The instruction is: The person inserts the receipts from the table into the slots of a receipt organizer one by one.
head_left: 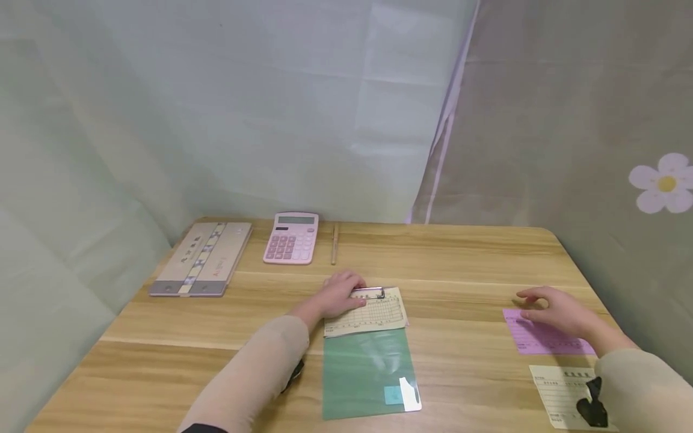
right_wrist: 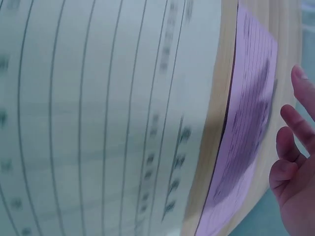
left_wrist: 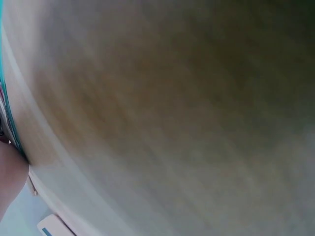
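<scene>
A translucent green clipboard (head_left: pixel 368 370) lies on the table, with a cream printed form (head_left: pixel 373 316) at its metal clip (head_left: pixel 370 293). My left hand (head_left: pixel 340 294) grips the clipboard's upper left corner, its thumb across the form and its fingers curled by the clip. On the right, my right hand (head_left: pixel 560 310) hovers over a pink printed slip (head_left: pixel 547 337), fingers loosely bent and holding nothing. Closer to me lies another cream slip (head_left: pixel 560 391), partly covered by the right sleeve. In the right wrist view, the right hand's fingers (right_wrist: pixel 295 120) are spread apart beyond the pink slip.
At the back left of the wooden table (head_left: pixel 460 258) lies a grey and beige notebook (head_left: pixel 203 258). Next to it are a pink calculator (head_left: pixel 292 237) and a slim pen (head_left: pixel 334 243). Fabric curtains (head_left: pixel 271 108) hang behind the table and at both sides.
</scene>
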Motion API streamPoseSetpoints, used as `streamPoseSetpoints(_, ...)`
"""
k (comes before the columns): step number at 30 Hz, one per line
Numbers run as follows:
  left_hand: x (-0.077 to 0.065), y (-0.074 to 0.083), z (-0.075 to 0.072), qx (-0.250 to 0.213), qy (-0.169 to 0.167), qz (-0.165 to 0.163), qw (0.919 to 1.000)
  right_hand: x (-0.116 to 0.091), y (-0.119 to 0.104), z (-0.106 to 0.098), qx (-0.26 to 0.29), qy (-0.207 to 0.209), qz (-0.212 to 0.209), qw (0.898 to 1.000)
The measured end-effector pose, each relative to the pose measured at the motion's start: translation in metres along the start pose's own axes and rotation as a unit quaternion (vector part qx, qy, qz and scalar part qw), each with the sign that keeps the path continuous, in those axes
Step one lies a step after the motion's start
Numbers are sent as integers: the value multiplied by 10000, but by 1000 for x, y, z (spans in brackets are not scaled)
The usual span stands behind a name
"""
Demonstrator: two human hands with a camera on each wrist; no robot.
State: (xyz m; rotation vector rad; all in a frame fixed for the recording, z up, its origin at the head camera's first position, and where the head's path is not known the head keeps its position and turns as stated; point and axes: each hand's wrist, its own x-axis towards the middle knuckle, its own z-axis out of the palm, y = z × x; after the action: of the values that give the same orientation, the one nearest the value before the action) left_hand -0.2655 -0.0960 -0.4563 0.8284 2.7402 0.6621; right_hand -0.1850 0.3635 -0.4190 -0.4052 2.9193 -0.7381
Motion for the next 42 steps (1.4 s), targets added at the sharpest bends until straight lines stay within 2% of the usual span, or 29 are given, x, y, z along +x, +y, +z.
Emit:
streamPoseSetpoints(7,0,0,0,37,-21,20,10000,-16,29,-9,-215,-20,192,9996)
streamPoseSetpoints(19,-1,2,0,114,-78,-104,9998,-37,59,-24,-648,-130,521,9965)
streamPoseSetpoints(30,0,2,0,122,-107,-152,9998,-51,77,-24,-699,-58,961,9929)
streamPoseSetpoints(42,-1,3,0,129,-90,-160,9997,-52,83,-23,-955,-55,849,9918)
